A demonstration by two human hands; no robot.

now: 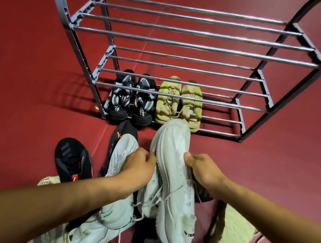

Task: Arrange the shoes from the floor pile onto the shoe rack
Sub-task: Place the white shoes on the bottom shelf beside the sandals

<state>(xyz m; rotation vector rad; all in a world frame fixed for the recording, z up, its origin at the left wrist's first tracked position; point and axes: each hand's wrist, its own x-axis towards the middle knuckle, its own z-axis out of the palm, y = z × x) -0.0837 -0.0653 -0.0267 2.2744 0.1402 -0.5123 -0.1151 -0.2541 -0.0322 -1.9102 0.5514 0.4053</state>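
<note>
2 hands: left hand (140,165) and right hand (202,171) both gripping 1 white sneaker (170,183), raised sole-up above the floor pile (102,225)
Shoe rack (185,45): black pair (132,99) beside beige pair (178,103) on the lowest tier
Floor (36,106): red

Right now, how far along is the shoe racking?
Done: a black pair and a tan pair sit on the rack's bottom shelf; the upper shelves hold nothing. In hand: the left hand and right hand each grip a white shoe. Left: the floor pile, including a black sneaker, another white shoe and others partly hidden.
</note>
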